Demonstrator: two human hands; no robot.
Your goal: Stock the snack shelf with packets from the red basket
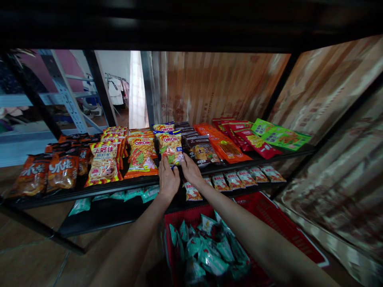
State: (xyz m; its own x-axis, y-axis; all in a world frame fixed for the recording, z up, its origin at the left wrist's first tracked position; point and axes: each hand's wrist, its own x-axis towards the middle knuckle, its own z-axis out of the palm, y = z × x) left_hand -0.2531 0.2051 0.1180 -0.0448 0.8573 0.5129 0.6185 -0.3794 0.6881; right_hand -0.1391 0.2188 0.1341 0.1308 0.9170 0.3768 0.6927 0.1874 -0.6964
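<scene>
Both my hands reach to the front edge of a black shelf (89, 190). My left hand (168, 179) and my right hand (190, 170) touch the near end of a yellow-and-blue snack bag (170, 148) that lies flat in a row of snack bags. Fingers of both hands curl over the bag's bottom edge, one hand on each corner. An orange snack bag (141, 156) lies just left of it and a dark brown bag (202, 151) just right.
More bags fill the shelf: orange-brown ones (48, 173) at left, red (254, 142) and green (283, 138) at right. A lower shelf holds small red packets (239, 179) and teal packets (131, 194). A red basket (278, 227) of teal packets (209, 247) stands below my arms.
</scene>
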